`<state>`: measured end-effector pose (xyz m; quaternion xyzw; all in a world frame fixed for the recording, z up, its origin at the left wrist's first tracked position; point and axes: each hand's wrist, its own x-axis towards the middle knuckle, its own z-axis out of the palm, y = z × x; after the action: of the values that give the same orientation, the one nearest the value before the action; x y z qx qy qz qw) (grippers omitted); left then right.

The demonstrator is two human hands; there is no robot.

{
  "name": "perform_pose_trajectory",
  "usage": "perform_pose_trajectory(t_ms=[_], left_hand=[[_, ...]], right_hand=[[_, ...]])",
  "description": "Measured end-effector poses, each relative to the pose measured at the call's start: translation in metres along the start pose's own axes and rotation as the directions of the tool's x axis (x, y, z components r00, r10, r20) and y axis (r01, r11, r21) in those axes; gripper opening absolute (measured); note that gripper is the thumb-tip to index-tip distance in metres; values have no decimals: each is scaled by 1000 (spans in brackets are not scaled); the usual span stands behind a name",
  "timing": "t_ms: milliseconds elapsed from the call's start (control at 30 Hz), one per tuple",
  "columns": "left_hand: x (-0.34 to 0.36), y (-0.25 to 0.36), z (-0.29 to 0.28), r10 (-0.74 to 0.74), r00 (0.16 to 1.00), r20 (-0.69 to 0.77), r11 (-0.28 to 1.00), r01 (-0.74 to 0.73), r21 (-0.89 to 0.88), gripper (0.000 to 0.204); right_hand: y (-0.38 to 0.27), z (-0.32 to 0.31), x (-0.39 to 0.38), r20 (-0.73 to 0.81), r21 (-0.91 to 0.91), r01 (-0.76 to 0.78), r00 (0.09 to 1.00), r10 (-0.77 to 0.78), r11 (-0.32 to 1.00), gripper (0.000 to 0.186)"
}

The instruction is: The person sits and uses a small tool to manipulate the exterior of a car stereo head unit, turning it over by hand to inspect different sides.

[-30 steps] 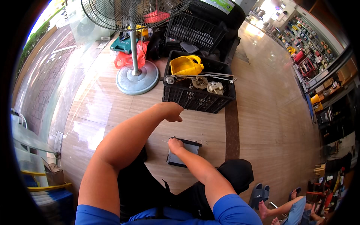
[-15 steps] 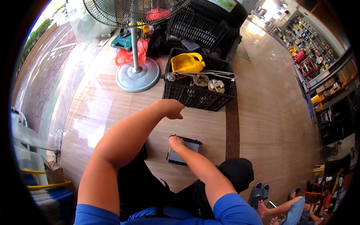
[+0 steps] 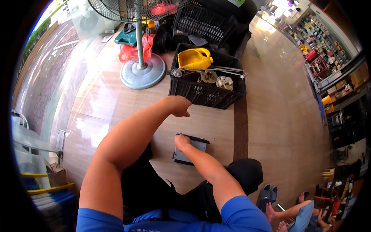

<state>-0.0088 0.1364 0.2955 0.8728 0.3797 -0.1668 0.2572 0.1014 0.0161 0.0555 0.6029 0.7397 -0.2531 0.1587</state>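
A flat grey box with a black edge strip point(image 3: 193, 157) lies on the floor between my knees. My right hand point(image 3: 181, 142) is closed at its far left corner, fingers bent over the black edge; what they grip is hidden. A thin pale line, perhaps a wire or rod, sticks out left of this hand. My left hand point(image 3: 179, 105) hangs further out, apart from the box, just before the near side of a black plastic crate point(image 3: 201, 94). Its fingers look curled, mostly hidden behind the back of the hand, so anything in them cannot be made out.
The crate holds a cut yellow jug point(image 3: 193, 58), metal rods and round parts. To its left stands a fan's round base point(image 3: 143, 73), with a red bag point(image 3: 135, 50) and a green case point(image 3: 129, 37) behind. Slippers point(image 3: 266, 195) and another person's legs point(image 3: 290, 212) are lower right.
Both hands sit slightly higher in the view, and the left hand is a little nearer the crate. The right hand stays at the box's corner. The view itself has shifted slightly.
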Motion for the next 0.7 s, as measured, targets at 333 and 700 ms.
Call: perform_pose_trajectory(t_ms=[333, 700], left_hand=[[16, -16, -1, 141, 986, -84, 986, -133, 97, 55], [-23, 23, -10, -8, 997, -82, 997, 14, 75, 54]], right_hand=[[38, -11, 24, -53, 234, 35, 998, -23, 972, 20], [283, 51, -35, -93, 650, -538, 645, 758, 537, 21]])
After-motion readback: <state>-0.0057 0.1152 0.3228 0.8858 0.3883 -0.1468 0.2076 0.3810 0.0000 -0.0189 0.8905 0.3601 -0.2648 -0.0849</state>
